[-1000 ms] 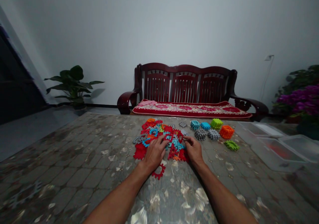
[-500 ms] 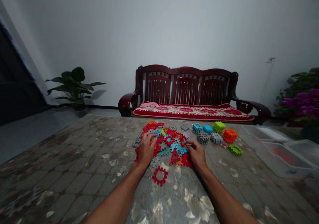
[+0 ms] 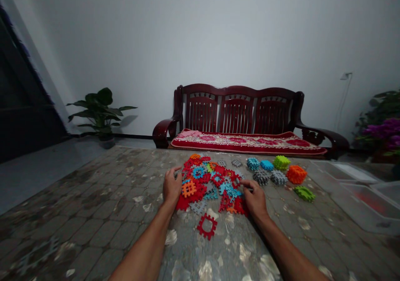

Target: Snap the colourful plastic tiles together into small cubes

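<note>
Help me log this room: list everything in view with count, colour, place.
interlocking plastic pieces: many, red, blue, orange, grey, heaped mid-table
frame piece: one, red, before heap
piece stacks: seven, blue, lime, orange, grey, green, right of heap
table: one, grey patterned, foreground
plastic boxes: at least two, clear, right
wooden bench: one, dark red, back
cushion: one, red, on bench
potted plant: one, green, left
flowering plant: one, magenta, right
hands: two, left hand beside heap, right hand touching it

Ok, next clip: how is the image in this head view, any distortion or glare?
Head view: dim overall, with the doorway nearly black; wide-angle distortion bows the patterned tabletop's far edge; pale patches near the bottom may be glare or print, cannot tell.
</note>
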